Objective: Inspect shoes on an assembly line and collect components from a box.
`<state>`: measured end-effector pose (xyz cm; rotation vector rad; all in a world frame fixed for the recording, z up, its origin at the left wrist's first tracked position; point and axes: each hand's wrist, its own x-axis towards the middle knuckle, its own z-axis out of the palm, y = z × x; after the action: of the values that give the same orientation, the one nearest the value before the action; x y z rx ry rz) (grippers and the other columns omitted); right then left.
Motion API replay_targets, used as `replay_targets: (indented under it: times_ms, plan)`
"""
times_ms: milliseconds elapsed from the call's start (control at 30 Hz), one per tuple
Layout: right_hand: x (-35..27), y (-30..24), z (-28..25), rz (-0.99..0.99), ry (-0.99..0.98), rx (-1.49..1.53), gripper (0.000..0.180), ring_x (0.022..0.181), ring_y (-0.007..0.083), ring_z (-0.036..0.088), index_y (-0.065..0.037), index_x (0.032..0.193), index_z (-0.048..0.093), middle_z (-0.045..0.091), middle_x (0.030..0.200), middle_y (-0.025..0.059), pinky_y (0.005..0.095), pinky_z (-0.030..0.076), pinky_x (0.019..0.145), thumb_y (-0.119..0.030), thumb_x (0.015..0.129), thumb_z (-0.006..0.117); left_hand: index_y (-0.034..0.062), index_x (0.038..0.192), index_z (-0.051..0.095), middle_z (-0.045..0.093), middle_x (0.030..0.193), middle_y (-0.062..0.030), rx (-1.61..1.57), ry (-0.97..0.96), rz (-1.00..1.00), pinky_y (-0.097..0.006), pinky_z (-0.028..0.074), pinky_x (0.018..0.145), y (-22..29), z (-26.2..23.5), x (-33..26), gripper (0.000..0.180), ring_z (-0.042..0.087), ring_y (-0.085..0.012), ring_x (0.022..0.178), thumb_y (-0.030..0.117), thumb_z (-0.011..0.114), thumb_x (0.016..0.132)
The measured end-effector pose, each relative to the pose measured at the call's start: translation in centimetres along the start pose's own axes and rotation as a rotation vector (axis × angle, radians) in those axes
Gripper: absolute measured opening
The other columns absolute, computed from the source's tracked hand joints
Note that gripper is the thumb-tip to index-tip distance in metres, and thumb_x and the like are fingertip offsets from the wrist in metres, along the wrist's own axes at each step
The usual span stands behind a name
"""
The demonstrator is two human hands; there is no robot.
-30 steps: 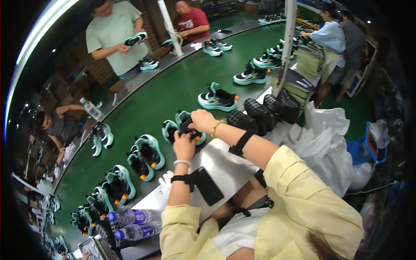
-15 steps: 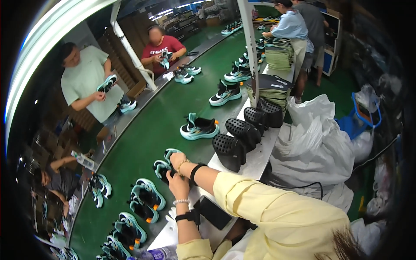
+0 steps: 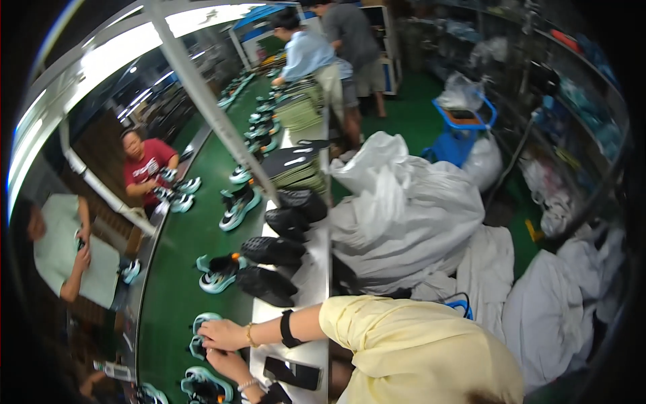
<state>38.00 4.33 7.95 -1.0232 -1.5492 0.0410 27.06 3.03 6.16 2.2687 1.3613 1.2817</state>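
A teal-and-black sneaker pair (image 3: 200, 337) stands at the inner edge of the green work line, under both my hands. My right hand (image 3: 223, 334), with a gold bracelet and a black band further up the arm, has its fingers curled over the upper part of the shoes. Just below it, my left hand (image 3: 229, 365) reaches up with its fingers closed against the lower shoe; its wrist wears a pale beaded bracelet. My hands cover much of the pair. Nearest to my left hand is another sneaker pair (image 3: 207, 389), while one more sneaker pair (image 3: 220, 273) stands farther along.
Black perforated clog-like forms (image 3: 272, 252) line the white ledge (image 3: 315, 266), with a dark phone (image 3: 292, 372) nearer me. Stacked green sheets (image 3: 299, 116) stand beyond. White sacks (image 3: 410, 202) fill the right side. A metal post (image 3: 202, 97) crosses the line; co-workers handle shoes opposite.
The view has swung to the right, so the line and people sit farther left. My hands stay at the same sneaker pair, the left one now closer beneath the right.
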Motion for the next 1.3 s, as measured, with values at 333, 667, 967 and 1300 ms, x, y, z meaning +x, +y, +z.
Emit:
replay_targets:
  times_ms: [333,667,967,1300]
  plan:
    - [-1.6,-3.8,-13.7,0.637,-0.349,0.989,0.035,0.045,0.0078,0.05,0.001,0.081,0.066,0.058,0.063,0.0028,0.0231,0.035,0.035,-0.034,0.086,0.066,0.0143,0.152,0.014,0.051,0.117,-0.0141,-0.669,-0.357,-0.012,-0.029,0.048,0.087,13.4,0.2,-1.4,0.081,0.057,-0.0207,0.099,-0.011,0.052,0.086]
    - [-3.7,-4.5,-20.0,0.732,-0.451,0.857,0.029,0.072,0.0161,0.06,0.001,0.107,0.06,0.065,0.079,0.0048,0.0237,0.049,0.062,-0.025,0.094,0.055,0.0057,0.145,0.03,0.058,0.095,-0.0117,-0.921,-0.525,-0.324,-0.027,0.053,0.056,20.0,1.2,-3.0,0.067,0.06,-0.0182,0.058,-0.003,0.056,0.084]
    - [0.5,-1.5,-25.8,0.396,-0.016,-0.358,0.034,0.066,0.0301,0.066,-0.006,0.098,0.058,0.065,0.073,0.0109,0.0403,0.051,0.058,-0.037,0.085,0.065,-0.0011,0.108,0.065,0.055,0.132,-0.0153,-0.879,-0.268,-0.274,-0.033,0.057,0.073,8.3,5.9,4.4,0.028,0.061,-0.0247,0.106,0.013,0.049,0.09]
    - [1.6,1.0,-23.0,0.342,-0.536,-0.895,0.043,0.064,0.0254,0.068,-0.005,0.086,0.057,0.065,0.065,0.0096,0.0339,0.053,0.057,-0.048,0.085,0.063,0.0098,0.136,0.045,0.041,0.146,-0.0123,0.081,-0.407,-0.058,-0.039,0.043,0.101,2.3,14.7,7.5,0.059,0.051,-0.0327,0.122,0.023,0.063,0.081]
